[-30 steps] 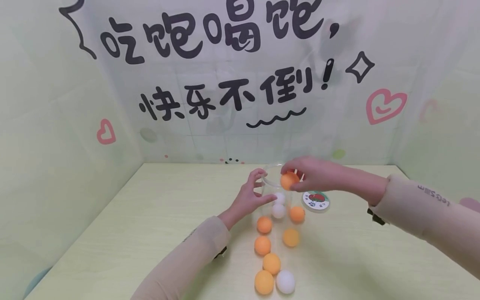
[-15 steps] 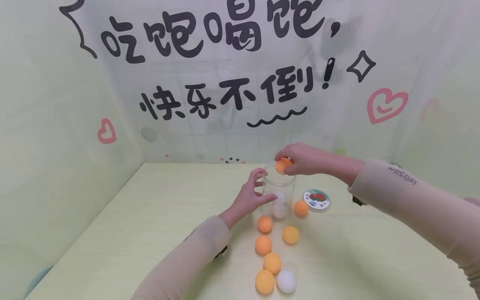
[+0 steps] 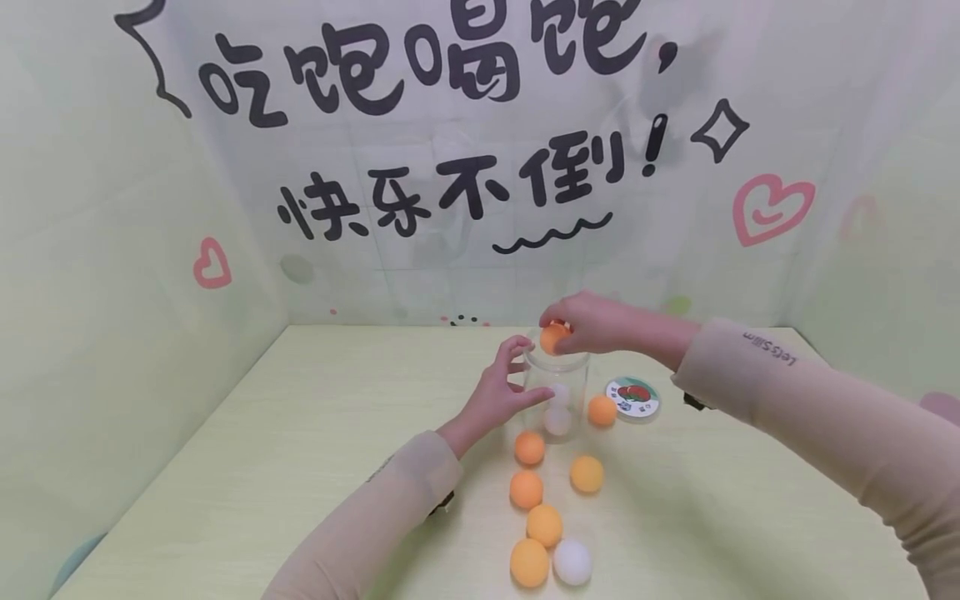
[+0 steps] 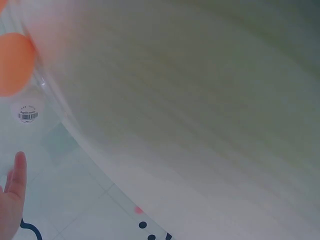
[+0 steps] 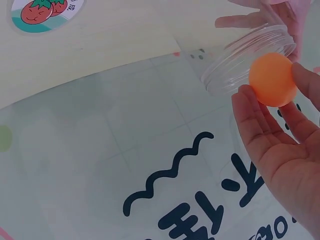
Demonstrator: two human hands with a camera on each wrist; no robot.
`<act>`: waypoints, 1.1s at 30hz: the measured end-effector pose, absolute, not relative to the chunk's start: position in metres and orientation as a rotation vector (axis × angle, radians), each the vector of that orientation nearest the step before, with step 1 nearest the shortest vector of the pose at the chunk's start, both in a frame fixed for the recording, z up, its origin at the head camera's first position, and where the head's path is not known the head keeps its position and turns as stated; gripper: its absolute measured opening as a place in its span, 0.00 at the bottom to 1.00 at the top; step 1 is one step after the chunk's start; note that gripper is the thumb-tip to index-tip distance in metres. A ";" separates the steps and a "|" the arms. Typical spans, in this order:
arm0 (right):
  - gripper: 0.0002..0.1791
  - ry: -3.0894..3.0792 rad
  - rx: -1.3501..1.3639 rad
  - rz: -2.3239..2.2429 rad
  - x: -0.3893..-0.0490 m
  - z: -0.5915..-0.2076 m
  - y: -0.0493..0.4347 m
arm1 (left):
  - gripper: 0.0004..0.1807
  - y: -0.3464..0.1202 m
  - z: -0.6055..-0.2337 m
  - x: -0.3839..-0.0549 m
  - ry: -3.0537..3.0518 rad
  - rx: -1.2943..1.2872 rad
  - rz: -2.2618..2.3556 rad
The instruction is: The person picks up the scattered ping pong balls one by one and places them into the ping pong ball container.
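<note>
Head view: the right hand (image 3: 588, 322) pinches an orange ball (image 3: 553, 339) at the mouth of a clear jar (image 3: 576, 380), whose left side the left hand (image 3: 504, 392) grips; two white balls (image 3: 557, 421) sit inside, with six loose orange balls (image 3: 544, 526) and a printed disc (image 3: 632, 398) on the table (image 3: 360, 400), near and right

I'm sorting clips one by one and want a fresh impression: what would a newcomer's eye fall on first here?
Probably the big black lettering across the backdrop behind the table. Then perhaps the orange ball the right hand pinches at the mouth of the clear jar, which the left hand holds. Loose orange balls and one white ball dot the table.
</note>
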State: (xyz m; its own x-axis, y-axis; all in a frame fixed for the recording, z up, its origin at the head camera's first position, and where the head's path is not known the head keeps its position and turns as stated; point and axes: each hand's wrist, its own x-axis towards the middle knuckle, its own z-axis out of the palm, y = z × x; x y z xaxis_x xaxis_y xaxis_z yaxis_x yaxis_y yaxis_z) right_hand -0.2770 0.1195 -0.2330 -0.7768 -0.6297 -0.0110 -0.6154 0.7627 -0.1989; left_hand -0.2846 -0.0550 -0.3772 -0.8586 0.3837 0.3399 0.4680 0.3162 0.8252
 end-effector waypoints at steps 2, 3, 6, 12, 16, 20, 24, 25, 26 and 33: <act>0.18 2.877 -1.012 -0.289 -0.277 -0.233 0.119 | 0.39 -0.055 -0.378 -0.285 -2.477 -0.808 -1.601; 0.18 2.878 -1.012 -0.290 -0.277 -0.233 0.119 | 0.38 -0.055 -0.378 -0.285 -2.474 -0.810 -1.603; 0.18 2.881 -1.012 -0.299 -0.277 -0.233 0.118 | 0.38 -0.055 -0.378 -0.284 -2.454 -0.833 -1.616; 0.17 2.895 -1.031 -0.325 -0.277 -0.233 0.121 | 0.38 -0.055 -0.378 -0.284 -2.443 -0.845 -1.632; 0.17 2.918 -1.011 -0.352 -0.276 -0.231 0.126 | 0.38 -0.055 -0.379 -0.285 -2.450 -0.835 -1.632; 0.17 2.935 -0.981 -0.387 -0.276 -0.229 0.133 | 0.38 -0.055 -0.379 -0.286 -2.458 -0.829 -1.635; 0.16 2.960 -0.934 -0.432 -0.277 -0.228 0.141 | 0.37 -0.056 -0.378 -0.285 -2.471 -0.810 -1.638; 0.16 2.967 -0.919 -0.443 -0.277 -0.228 0.143 | 0.38 -0.056 -0.377 -0.284 -2.474 -0.806 -1.644; 0.16 2.975 -0.910 -0.451 -0.277 -0.229 0.146 | 0.38 -0.056 -0.377 -0.284 -2.474 -0.805 -1.646; 0.16 3.011 -0.828 -0.463 -0.279 -0.243 0.167 | 0.38 -0.055 -0.376 -0.283 -2.480 -0.808 -1.646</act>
